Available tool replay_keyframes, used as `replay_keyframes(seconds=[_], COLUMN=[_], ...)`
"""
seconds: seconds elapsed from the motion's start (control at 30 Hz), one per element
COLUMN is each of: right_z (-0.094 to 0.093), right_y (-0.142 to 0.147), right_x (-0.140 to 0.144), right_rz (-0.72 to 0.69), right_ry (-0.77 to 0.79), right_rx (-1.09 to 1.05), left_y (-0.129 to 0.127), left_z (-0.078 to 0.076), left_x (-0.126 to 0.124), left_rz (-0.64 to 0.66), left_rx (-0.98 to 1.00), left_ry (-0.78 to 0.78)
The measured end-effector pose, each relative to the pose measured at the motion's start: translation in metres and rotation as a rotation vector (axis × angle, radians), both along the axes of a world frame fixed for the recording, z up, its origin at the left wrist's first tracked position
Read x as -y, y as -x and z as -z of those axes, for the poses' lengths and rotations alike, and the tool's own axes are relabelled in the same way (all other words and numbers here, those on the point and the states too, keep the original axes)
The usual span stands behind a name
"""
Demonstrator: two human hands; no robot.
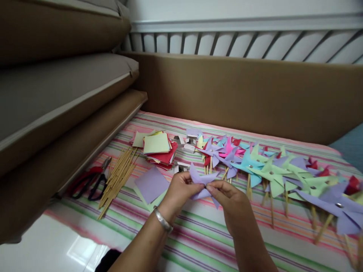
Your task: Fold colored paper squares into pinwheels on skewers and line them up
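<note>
Head view: left hand and right hand, fingers pinching purple paper pinwheel; scissors, wooden sticks, finished pinwheels on striped mat.

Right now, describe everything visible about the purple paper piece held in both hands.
The purple paper piece is thin lilac sheet, folded so pointed flaps stick up and down like pinwheel blades. It is held above the striped cloth, in front of the row of finished pinwheels. The left hand pinches its left side and the right hand pinches its middle with the fingers. No stick is seen on it.
</note>
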State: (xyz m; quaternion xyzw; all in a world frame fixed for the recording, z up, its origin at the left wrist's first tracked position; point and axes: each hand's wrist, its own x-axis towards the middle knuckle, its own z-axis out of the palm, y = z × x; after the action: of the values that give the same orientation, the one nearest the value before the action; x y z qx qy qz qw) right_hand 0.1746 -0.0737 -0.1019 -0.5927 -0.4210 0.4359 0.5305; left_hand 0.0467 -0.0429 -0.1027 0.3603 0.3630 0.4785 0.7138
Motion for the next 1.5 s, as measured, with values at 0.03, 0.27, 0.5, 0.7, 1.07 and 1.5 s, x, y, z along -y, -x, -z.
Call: replay_keyframes(seconds=[0.03, 0.27, 0.5, 0.7, 1.07, 1.5], right_z=[0.000, -0.003, -0.002, -0.005, -0.009, -0.008], right_y=[0.000, -0.001, 0.000, 0.004, 0.007, 0.012], right_x=[0.000, 0.000, 0.000, 0.001, 0.002, 0.008], right_rz=[0.004, 0.009, 0.024, 0.017, 0.019, 0.057], right_ry=[0.010, 0.022, 0.016, 0.014, 0.021, -0.159], right_rx=[-0.011, -0.091, -0.127, -0.174, -0.174, 0.006], left_y=[0.001, 0.005, 0.004, 0.005, 0.004, 0.003], left_z=[0.000, 0.000, 0.003, 0.002, 0.006, -0.003], left_x=[0.000, 0.000, 0.001, 0.001, 0.000, 0.003], left_rz=[0.004, 0.078, 0.098, 0.088, 0.064, 0.086], left_rx=[-0.003, -0.014, 0.009, 0.027, 0.024, 0.101], left_ry=[-0.001, -0.025, 0.000, 0.021, 0.064, 0.075])
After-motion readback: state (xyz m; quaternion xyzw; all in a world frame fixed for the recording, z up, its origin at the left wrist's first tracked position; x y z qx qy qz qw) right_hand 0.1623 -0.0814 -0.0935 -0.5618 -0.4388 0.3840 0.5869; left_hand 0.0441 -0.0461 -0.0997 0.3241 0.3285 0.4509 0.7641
